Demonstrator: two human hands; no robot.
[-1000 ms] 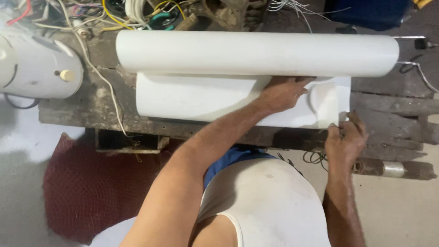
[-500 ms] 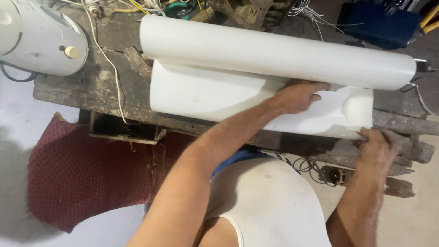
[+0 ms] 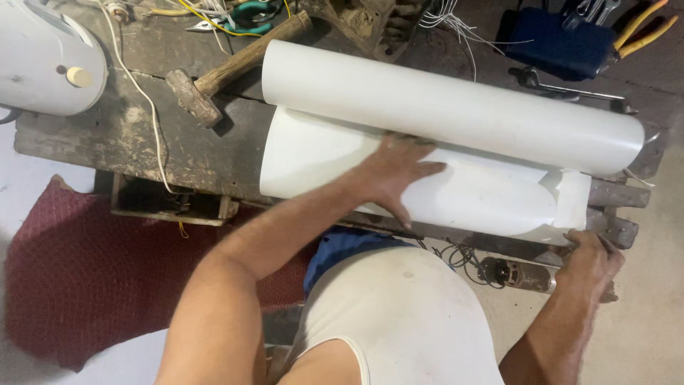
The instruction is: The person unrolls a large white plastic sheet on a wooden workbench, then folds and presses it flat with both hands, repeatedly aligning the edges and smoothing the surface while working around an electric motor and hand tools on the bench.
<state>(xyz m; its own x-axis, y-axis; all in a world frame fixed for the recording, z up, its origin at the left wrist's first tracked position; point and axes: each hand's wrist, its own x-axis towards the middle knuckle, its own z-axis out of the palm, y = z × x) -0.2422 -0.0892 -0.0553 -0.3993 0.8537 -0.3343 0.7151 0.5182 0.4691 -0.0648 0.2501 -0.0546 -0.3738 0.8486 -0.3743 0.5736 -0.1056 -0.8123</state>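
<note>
Across the worn wooden workbench [image 3: 142, 153], the view is sitting further right than half a second ago, so a wooden-handled hammer with a rusty head [image 3: 228, 68] is now showing beside the sheet, where before it was out of sight. The left hand [image 3: 399, 175] is still lying flat on the white flexible plastic sheet [image 3: 484, 192], fingers spread and pressing down, much as before. The right hand [image 3: 588, 260] has moved off the sheet's corner and is now lying just below that corner, at the bench's near edge; whether its fingers are gripping anything cannot be told.

The sheet is lying on the bench, its far part wound into a long smooth tube [image 3: 456, 110] running from the hammer's side out to the bench's right end, its near part spreading flat toward the person with a curved bulge near the right end. It is looking clean, matte and unmarked.

Left of the sheet, a white rounded plastic appliance housing [image 3: 43, 60] is resting on the bench corner, with a thin white cord [image 3: 146, 107] trailing across the wood. Beyond the tube, loose white wires [image 3: 449, 18], a dark blue case [image 3: 556, 39] and yellow-handled pliers [image 3: 645, 25] are lying. Below the bench's near edge, a dark red woven mat [image 3: 78, 278] is covering the floor. The person's left forearm is crossing over the sheet's near edge.
</note>
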